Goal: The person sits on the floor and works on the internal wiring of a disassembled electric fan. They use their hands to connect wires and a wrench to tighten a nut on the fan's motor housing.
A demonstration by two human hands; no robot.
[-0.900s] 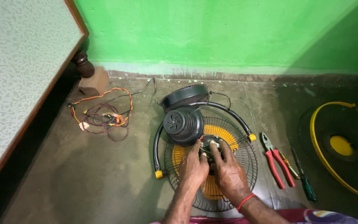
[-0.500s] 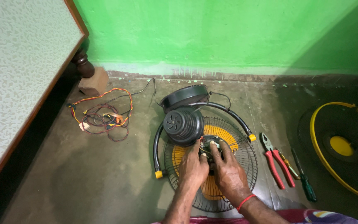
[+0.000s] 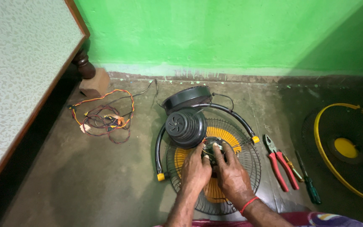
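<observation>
Both hands, left and right, clenched on fan hub; bare concrete floor beneath, green wall beyond, pliers right, wires left.

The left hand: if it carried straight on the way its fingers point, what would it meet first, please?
Probably the black ribbed motor cover, just beyond the left hand; its fingers point up-frame at it, though depth is hard to judge.

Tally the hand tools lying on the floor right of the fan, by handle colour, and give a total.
Red-handled pliers: 1
Green-handled screwdriver: 1
Yellowish-handled tool, mostly hidden beside the pliers, kind unclear: 1
Total: 3
</observation>
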